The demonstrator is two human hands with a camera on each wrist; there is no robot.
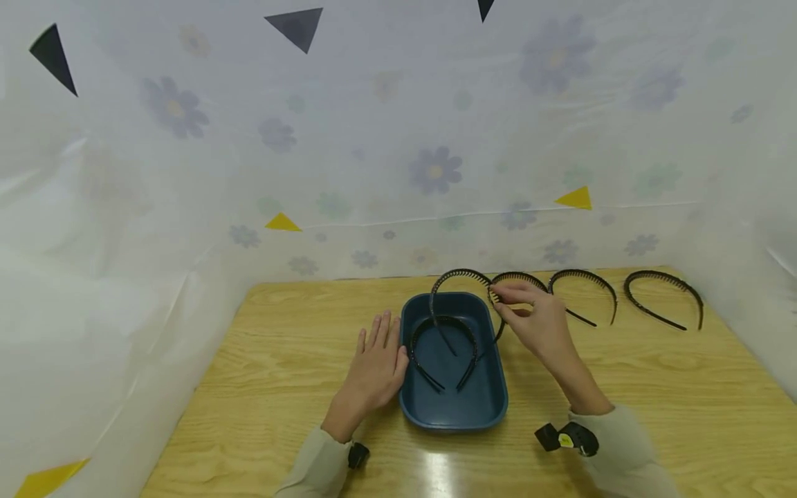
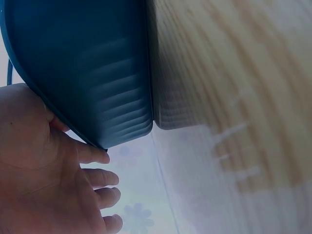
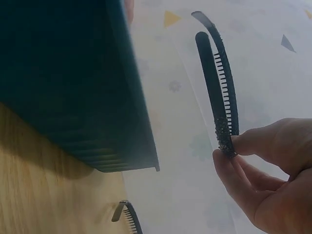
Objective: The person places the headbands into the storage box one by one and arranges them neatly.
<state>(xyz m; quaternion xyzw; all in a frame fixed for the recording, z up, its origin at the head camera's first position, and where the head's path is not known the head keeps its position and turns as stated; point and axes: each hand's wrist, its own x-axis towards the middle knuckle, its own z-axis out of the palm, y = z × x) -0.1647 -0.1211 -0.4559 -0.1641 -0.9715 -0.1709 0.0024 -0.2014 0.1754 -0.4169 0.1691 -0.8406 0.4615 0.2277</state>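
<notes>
My right hand (image 1: 537, 321) pinches a black toothed headband (image 1: 457, 272) between thumb and fingertips. This headband is raised at the far right part of a dark blue tray (image 1: 454, 413), overlapping the tray in the head view. In the right wrist view its inner teeth and a glittery textured stretch (image 3: 223, 131) show beside the fingertips. Another black headband (image 1: 443, 319) lies inside the tray, its ends toward me. My left hand (image 1: 376, 370) rests against the tray's left side with fingers straight; in the left wrist view its fingertips touch the rim (image 2: 63, 119).
To the right of the tray, three more black headbands lie in a row along the back of the wooden table (image 1: 280, 387): one partly behind my right hand (image 1: 519, 275), then a second (image 1: 582, 272) and a third (image 1: 663, 275). A flower-patterned sheet (image 1: 373, 173) hangs behind.
</notes>
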